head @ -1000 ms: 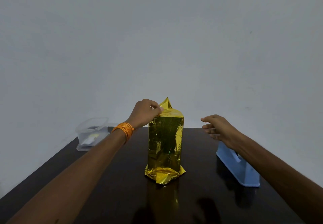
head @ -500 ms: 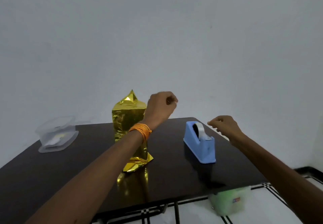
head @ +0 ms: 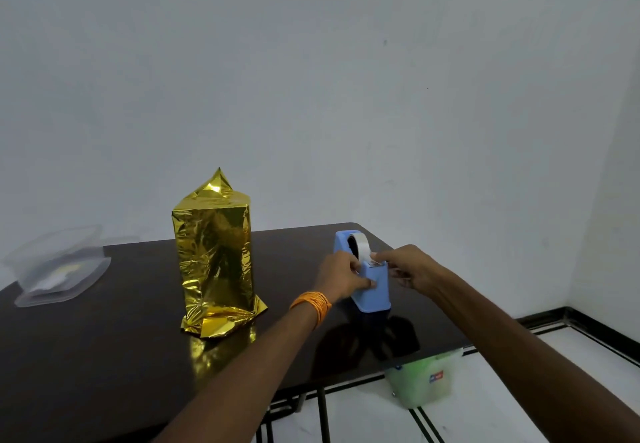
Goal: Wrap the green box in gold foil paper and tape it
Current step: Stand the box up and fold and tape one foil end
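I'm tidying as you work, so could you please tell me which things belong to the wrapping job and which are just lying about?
In use: gold-wrapped box; blue tape dispenser, gripped by the left hand; tape, pinched by the right hand.
Lying about: clear plastic container on the table; green tub beneath it.

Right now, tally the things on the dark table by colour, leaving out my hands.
Gold: 1, the tall foil-wrapped box
Blue: 1, the plastic tape dispenser
Clear: 1, the lidded plastic container
Total: 3
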A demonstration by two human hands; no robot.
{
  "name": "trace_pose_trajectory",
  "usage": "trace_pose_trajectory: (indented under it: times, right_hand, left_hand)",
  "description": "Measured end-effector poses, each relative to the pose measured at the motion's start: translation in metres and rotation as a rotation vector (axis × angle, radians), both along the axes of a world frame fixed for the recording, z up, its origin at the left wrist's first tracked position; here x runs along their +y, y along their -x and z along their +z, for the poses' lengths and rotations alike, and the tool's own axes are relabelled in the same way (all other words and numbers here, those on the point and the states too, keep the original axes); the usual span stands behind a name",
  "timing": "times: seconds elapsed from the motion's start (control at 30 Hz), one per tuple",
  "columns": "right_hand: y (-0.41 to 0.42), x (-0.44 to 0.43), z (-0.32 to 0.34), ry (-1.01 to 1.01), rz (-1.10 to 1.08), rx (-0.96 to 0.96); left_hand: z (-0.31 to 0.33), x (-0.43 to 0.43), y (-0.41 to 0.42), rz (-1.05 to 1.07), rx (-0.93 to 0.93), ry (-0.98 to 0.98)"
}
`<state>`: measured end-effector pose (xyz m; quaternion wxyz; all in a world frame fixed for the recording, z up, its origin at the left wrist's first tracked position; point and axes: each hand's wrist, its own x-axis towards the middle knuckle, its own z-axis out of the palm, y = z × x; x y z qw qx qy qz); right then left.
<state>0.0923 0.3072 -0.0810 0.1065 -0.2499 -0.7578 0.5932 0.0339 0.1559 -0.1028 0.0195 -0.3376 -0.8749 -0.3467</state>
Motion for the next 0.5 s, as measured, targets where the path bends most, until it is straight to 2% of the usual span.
trace_pose_trajectory:
  times: [0.17, 0.37, 0.5]
  right_hand:
    - [0.008, -0.004, 0.006, -0.043, -0.023, 0.030]
    - [0.011, -0.015, 0.016, -0.216, -0.083, 0.149]
    - [-0.012, -0.015, 0.009, -0.129, -0.101, 0.173]
  left_hand:
    - [-0.004, -0.001, 0.002, 0.009, 0.005, -0.073]
    - [-0.008, 0.001, -0.001, 0.025, 0.031, -0.085]
    - [-0.009, 0.002, -0.003, 0.048, 0.047, -0.098]
